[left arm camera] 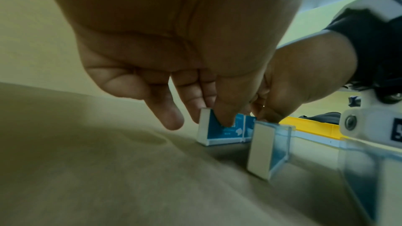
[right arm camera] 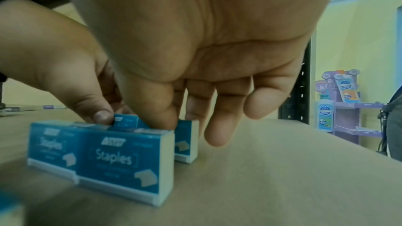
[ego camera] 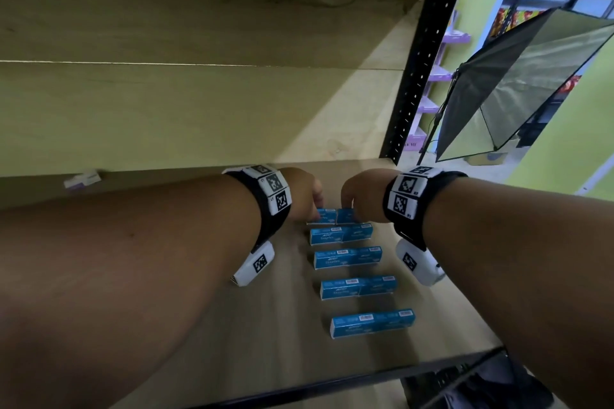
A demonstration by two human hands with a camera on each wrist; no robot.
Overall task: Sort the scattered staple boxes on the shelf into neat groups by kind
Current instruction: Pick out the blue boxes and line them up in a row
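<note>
Blue staple boxes stand in several two-box rows on the wooden shelf (ego camera: 252, 342). In the farthest row, my left hand (ego camera: 315, 206) pinches the left blue box (ego camera: 325, 215) between thumb and fingers, as the left wrist view shows on that box (left arm camera: 219, 131). My right hand (ego camera: 349, 206) pinches the right blue box (ego camera: 346, 216) beside it, and its end (right arm camera: 187, 142) shows in the right wrist view. Both boxes stand on the shelf, side by side. The row in front of them (ego camera: 340, 233) is untouched.
More blue rows (ego camera: 358, 287) run toward the shelf's front edge (ego camera: 365, 375). A small purple-and-white box (ego camera: 82, 179) lies far left by the back wall. A black upright post (ego camera: 418, 70) bounds the shelf on the right, with a light softbox (ego camera: 518, 86) beyond it.
</note>
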